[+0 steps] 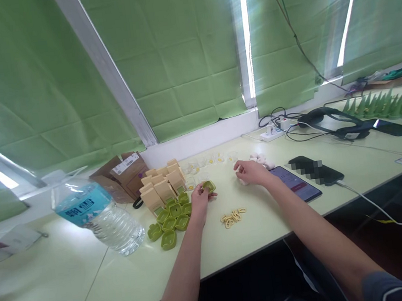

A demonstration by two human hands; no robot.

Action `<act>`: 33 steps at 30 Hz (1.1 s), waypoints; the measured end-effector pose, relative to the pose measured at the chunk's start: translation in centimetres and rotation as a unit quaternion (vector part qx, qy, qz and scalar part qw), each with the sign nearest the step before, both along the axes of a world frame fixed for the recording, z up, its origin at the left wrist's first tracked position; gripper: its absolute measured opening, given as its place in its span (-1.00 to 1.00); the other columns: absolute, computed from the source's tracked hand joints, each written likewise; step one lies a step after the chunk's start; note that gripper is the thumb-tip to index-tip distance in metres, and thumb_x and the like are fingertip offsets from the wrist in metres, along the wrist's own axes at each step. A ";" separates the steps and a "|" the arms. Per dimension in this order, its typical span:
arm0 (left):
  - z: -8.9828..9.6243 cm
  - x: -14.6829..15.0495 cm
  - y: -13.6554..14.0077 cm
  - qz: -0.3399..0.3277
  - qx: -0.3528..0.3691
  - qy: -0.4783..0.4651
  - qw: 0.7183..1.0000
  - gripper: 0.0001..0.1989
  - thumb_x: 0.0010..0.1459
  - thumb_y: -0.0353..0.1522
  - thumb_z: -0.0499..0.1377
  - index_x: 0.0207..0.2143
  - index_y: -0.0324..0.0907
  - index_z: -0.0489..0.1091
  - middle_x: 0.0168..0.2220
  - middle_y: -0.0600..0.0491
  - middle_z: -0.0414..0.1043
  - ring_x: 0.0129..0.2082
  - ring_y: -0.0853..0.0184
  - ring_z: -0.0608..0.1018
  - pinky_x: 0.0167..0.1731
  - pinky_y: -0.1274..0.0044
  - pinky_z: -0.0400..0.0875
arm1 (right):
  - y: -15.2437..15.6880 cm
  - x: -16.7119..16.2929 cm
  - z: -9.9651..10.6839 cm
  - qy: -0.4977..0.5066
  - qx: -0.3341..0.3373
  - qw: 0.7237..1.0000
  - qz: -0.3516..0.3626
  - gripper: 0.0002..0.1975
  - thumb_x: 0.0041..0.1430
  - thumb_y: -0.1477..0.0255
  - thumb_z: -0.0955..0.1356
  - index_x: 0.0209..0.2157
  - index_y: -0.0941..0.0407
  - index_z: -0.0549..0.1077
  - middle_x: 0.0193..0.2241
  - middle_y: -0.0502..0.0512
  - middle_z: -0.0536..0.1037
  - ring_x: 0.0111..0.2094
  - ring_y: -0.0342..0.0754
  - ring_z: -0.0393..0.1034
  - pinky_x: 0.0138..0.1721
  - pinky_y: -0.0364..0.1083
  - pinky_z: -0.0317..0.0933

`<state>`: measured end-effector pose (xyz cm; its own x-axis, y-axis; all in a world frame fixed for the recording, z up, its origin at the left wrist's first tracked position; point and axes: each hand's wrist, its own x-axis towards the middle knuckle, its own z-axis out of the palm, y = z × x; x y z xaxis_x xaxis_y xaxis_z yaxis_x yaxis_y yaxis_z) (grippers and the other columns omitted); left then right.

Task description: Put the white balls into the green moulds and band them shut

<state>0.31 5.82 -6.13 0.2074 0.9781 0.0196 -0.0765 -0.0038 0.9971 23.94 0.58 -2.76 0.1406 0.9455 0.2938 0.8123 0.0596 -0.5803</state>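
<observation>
Table: open room around yellow rings, front edge nearby. Left hand pinches green cup; right hand curled downward, can't tell grasp from here.

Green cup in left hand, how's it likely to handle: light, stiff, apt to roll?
The green cup is probably light: small and hollow, held by the fingers of the left hand. Likely fairly stiff, as it shows no obvious sagging in that grip. Its rounded-square outline suggests it would slide rather than roll if pushed upright.
</observation>
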 end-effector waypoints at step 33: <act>0.8 0.0 -1.3 -0.078 0.095 0.081 0.989 -0.39 -0.09 -0.34 0.37 0.05 -0.18 0.34 -0.16 -0.07 0.46 -0.30 0.37 0.54 -0.28 0.54 0.44 | 0.0 -6.3 -1.5 0.222 0.092 0.951 0.193 -0.65 0.05 0.41 0.40 -0.10 0.11 0.35 -0.10 0.10 0.49 -0.23 -0.13 0.45 -0.19 -0.11 0.39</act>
<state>0.29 4.55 -5.28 0.3718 0.9155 0.1539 0.0693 -0.1927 0.9788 17.67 0.61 -4.27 -0.0577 0.8903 0.4517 0.3870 0.4371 -0.8119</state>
